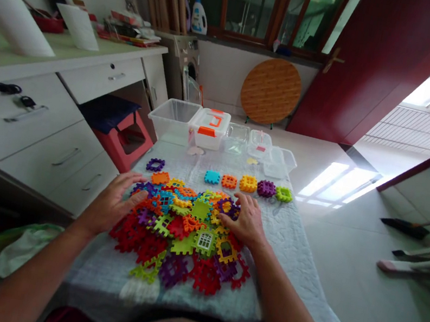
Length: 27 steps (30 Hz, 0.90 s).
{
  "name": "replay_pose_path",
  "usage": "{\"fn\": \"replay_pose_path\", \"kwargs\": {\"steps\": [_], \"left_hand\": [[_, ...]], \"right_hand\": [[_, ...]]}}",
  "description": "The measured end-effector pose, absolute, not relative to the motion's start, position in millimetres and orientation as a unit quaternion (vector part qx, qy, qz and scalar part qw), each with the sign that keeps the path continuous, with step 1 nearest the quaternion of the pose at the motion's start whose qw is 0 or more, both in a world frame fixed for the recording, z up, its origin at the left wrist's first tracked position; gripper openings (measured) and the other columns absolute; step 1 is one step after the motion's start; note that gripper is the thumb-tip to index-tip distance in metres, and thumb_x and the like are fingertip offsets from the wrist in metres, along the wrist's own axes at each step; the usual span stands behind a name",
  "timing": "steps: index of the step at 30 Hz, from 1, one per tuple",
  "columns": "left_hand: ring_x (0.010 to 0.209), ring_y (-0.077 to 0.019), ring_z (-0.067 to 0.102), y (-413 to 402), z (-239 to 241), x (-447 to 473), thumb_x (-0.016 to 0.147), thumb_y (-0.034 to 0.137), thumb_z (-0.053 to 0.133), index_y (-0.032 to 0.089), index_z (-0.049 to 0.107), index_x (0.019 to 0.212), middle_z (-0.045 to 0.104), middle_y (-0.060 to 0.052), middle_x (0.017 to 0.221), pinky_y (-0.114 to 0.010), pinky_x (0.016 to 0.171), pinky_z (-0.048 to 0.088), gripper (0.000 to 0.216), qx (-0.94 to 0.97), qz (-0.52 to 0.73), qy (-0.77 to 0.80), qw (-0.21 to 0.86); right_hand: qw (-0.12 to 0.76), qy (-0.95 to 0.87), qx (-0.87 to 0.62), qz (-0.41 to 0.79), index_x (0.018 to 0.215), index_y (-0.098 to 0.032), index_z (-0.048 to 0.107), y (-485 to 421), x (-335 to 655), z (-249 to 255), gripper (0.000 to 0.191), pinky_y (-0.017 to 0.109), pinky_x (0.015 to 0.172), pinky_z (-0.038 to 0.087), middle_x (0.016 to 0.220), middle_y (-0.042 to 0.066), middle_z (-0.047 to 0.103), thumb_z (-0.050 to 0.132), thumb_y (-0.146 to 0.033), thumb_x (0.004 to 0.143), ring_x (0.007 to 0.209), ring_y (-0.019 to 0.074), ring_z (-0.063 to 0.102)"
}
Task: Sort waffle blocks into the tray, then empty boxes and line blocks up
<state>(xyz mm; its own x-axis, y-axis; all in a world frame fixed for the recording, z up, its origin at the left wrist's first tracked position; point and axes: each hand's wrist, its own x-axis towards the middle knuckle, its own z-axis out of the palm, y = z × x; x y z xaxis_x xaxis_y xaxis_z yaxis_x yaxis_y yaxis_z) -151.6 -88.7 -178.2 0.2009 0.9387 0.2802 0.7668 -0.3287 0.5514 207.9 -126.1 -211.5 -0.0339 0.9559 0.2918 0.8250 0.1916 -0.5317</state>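
**Both Hands Flat on a Heap of Toy Tiles**

Rested palm-down on opposite sides of a pile of plastic tiles (182, 232), left hand (114, 205) at the pile's left edge, right hand (242, 220) at its upper right. Fingers of both spread apart and laid on the pieces, clamped on nothing; whether any fingertip pinched a tile underneath could not be told. Heaped at the middle of a small table (298, 252) under a pale cloth, directly before the body, red, purple, green, orange and yellow pieces overlapping so that many lay half buried and could not be counted.

Beyond the pile, set well apart from it in a row: a blue tile (212, 177), an orange tile (229, 181), a yellow tile (248, 183), a purple tile (266, 188) and a green tile (284, 194). Off to the left, alone, a second purple piece (155, 164).

At the table's far edge, clear plastic boxes (173, 115), one shut with a white lid and orange clasp (209, 125); contents of the others too faint to make out. Left, white drawers (39, 126), the top clutter blurred. Under them a red stool (123, 140), partly hidden. Against the far wall, a round wooden board (270, 90). Right, a broom (410, 228), handle cut off by the frame edge. Forearms cut off at the bottom.
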Motion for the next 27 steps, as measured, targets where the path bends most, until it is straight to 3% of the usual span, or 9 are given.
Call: {"fn": "replay_pose_path", "kwargs": {"steps": [3, 7, 16, 20, 27], "left_hand": [[0.129, -0.0281, 0.049, -95.7, -202.0, -166.2, 0.090, 0.062, 0.043, 0.021, 0.061, 0.116, 0.057, -0.011, 0.129, -0.045, 0.117, 0.031, 0.052, 0.716, 0.337, 0.585, 0.175], [0.125, -0.0287, 0.053, -89.9, -215.8, -167.8, 0.089, 0.064, 0.041, 0.019, 0.061, 0.115, 0.059, -0.011, 0.127, -0.043, 0.115, 0.034, 0.056, 0.670, 0.369, 0.602, 0.228], [0.122, -0.0289, 0.055, -86.9, -220.1, -156.7, 0.086, 0.062, 0.048, 0.018, 0.063, 0.115, 0.063, -0.010, 0.125, -0.043, 0.114, 0.035, 0.055, 0.666, 0.376, 0.592, 0.255], [0.122, -0.0289, 0.056, -88.4, -219.5, -156.3, 0.086, 0.061, 0.047, 0.019, 0.063, 0.114, 0.064, -0.010, 0.125, -0.043, 0.113, 0.037, 0.053, 0.667, 0.373, 0.595, 0.250], [0.120, -0.0282, 0.057, -88.0, -219.5, -158.4, 0.085, 0.061, 0.048, 0.020, 0.063, 0.111, 0.065, -0.008, 0.122, -0.042, 0.112, 0.038, 0.050, 0.661, 0.372, 0.599, 0.256]], "right_hand": [[0.319, -0.705, -0.622, 0.119, 0.114, -0.020, 0.060, -122.9, 208.2, -214.3, 0.044, 0.042, 0.090, 0.045, 0.101, 0.008, 0.066, 0.068, -0.033, 0.074, 0.096, 0.0264, 0.057], [0.354, -0.684, -0.619, 0.153, 0.116, -0.020, 0.060, -120.2, 221.0, -217.4, 0.043, 0.037, 0.084, 0.047, 0.091, 0.005, 0.067, 0.064, -0.023, 0.073, 0.086, 0.0217, 0.060], [0.317, -0.712, -0.612, 0.137, 0.106, -0.022, 0.066, -120.3, 221.0, -216.6, 0.041, 0.042, 0.090, 0.045, 0.100, 0.007, 0.065, 0.077, -0.045, 0.073, 0.096, 0.0251, 0.058], [0.327, -0.707, -0.611, 0.141, 0.105, -0.021, 0.067, -119.0, 217.0, -217.1, 0.033, 0.041, 0.091, 0.044, 0.098, 0.006, 0.064, 0.072, -0.032, 0.074, 0.096, 0.0238, 0.057], [0.396, -0.662, -0.596, 0.222, 0.123, -0.024, 0.056, -115.7, 253.5, -224.6, 0.051, 0.041, 0.094, 0.047, 0.117, 0.006, 0.062, 0.061, -0.019, 0.072, 0.107, 0.0221, 0.059]]}}
